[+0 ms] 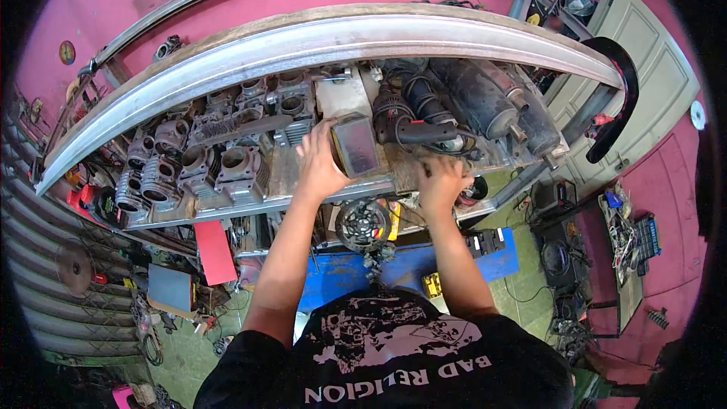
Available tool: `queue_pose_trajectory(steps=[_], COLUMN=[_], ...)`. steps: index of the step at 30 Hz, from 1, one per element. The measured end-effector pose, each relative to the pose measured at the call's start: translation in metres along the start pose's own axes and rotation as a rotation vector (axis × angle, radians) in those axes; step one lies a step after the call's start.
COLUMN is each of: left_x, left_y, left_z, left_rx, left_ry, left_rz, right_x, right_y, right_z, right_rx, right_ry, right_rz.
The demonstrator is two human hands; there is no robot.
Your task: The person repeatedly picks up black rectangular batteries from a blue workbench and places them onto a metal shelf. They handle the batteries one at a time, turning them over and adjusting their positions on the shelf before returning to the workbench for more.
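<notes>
My left hand lies at the left side and near corner of a flat rectangular box with a dull, greyish see-through top. Its fingers are spread, not wrapped round the box. My right hand rests at the shelf's front edge with fingers bent and apart; I make out nothing in them. Just beyond it lies a power drill with a dark body, its cord looped close to my fingertips. A white sheet or board sits behind the box.
Several engine cylinders crowd the shelf's left part. Dark exhaust mufflers lie at its right. A long metal rail crosses above the shelf. Below hang a round metal part and a red panel, near a blue surface.
</notes>
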State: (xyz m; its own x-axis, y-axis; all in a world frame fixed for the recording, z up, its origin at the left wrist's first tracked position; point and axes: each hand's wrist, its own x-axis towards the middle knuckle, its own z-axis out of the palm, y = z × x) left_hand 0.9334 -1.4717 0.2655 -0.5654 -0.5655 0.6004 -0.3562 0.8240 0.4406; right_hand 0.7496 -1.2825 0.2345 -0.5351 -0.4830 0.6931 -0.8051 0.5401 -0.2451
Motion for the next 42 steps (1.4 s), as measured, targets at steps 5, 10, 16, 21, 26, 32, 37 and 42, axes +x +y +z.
queue_pose_trajectory(steps=[5, 10, 16, 21, 26, 32, 37, 42], left_x=[-0.005, -0.02, -0.036, -0.056, -0.104, -0.121, -0.121, -0.166], left_y=[0.006, -0.004, -0.015, -0.005, 0.014, 0.001, 0.016, 0.024], left_z=[-0.002, -0.019, -0.016, -0.026, -0.007, 0.0, -0.011, -0.016], left_rx=[-0.035, 0.063, 0.083, 0.122, -0.482, -1.212, -1.238, -1.013], left_ry=[-0.04, -0.096, -0.073, -0.138, 0.146, -0.33, -0.399, -0.418], left_rz=[0.008, 0.085, 0.18, 0.199, -0.381, -1.012, -0.719, -0.354], right_x=[0.024, 0.042, 0.025, 0.031, 0.022, -0.01, -0.051, -0.096], right_y=[0.024, -0.046, -0.058, -0.076, -0.071, -0.046, -0.036, -0.027], right_z=[0.005, -0.071, -0.006, -0.018, -0.014, -0.007, -0.025, -0.04], right_rx=[-0.174, 0.207, 1.008, 1.11, 1.126, 1.161, 1.23, 1.092], right_ry=[-0.251, -0.722, -1.091, -1.085, -1.059, -1.05, -0.935, -0.987], right_rz=[-0.02, 0.145, 0.476, 0.445, 0.431, 0.323, -0.06, -0.162])
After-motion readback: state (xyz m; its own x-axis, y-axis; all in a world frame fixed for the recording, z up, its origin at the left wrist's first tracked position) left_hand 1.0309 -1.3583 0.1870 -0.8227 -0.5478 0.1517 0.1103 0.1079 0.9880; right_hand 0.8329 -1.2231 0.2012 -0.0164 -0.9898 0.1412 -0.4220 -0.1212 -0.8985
